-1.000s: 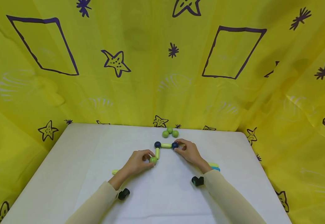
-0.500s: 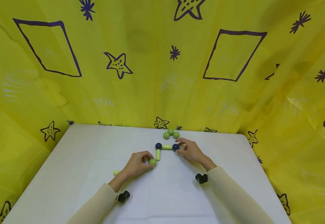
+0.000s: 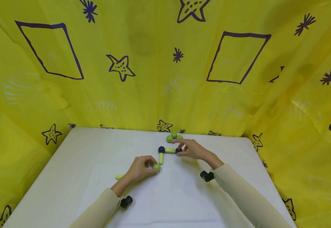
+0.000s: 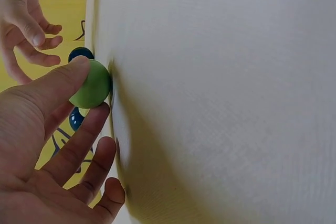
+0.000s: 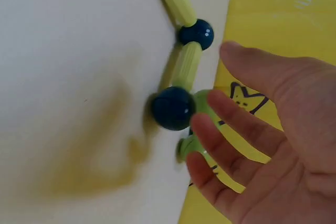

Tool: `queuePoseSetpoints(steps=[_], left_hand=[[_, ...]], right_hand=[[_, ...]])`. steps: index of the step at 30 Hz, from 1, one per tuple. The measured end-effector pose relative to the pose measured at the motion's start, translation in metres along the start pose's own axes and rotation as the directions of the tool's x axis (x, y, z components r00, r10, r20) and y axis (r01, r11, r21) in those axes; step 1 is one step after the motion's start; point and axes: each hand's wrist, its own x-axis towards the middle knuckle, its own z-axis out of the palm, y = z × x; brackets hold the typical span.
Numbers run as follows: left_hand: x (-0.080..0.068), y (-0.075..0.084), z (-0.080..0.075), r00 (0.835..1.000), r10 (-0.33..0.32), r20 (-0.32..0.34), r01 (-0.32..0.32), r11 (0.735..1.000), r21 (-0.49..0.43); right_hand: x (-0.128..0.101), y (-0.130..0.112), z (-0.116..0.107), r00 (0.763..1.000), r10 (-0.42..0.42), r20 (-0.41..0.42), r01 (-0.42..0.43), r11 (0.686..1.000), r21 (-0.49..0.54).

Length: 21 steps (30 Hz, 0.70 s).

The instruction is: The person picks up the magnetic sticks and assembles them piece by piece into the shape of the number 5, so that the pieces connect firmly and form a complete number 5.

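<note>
My left hand (image 3: 140,169) pinches a green ball (image 4: 93,88) between thumb and forefinger, close to the tabletop. Just beyond that ball lies a ridged yellow-green rod (image 3: 161,158), joined to a dark blue ball (image 3: 161,149). A second yellow-green rod (image 3: 170,150) runs from there to another dark blue ball (image 5: 173,108), forming an L shape. Over this second blue ball my right hand (image 3: 192,149) hovers with thumb and fingers spread apart. In the right wrist view its fingertips are right beside the ball, and nothing sits between thumb and fingers.
Several green balls (image 3: 169,139) cluster at the back of the white-covered table (image 3: 54,190), partly behind the right hand. A loose yellow-green rod (image 3: 119,176) lies beside the left wrist. A yellow patterned curtain (image 3: 151,95) surrounds the table's back and sides.
My right hand has loosened from the right-hand blue ball and risen slightly, its forefinger reaching toward the green balls. The left hand keeps its green ball near the rod's end.
</note>
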Motion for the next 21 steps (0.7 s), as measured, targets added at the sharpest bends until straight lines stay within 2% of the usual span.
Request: queuePoseSetpoints(steps=[4,8,14,21], left_hand=[[-0.001,0.001,-0.001,1.000,-0.023,0.006,0.023,1.000,-0.001],[-0.003,0.000,-0.001,1.000,-0.028,0.011,0.028,1.000,-0.005],[-0.005,-0.003,-0.001,1.000,-0.021,0.001,0.021,1.000,-0.012],[-0.007,-0.005,-0.002,1.000,0.002,-0.002,-0.002,1.000,-0.009]], right_hand=[[0.007,-0.007,0.001,0.995,-0.018,0.102,0.015,1.000,0.027],[0.016,-0.009,0.006,0.986,-0.030,0.167,0.023,0.999,0.043],[0.028,-0.009,0.017,0.973,-0.052,0.224,0.035,0.996,0.077],[0.038,-0.013,0.031,0.962,-0.060,0.267,0.043,0.997,0.068]])
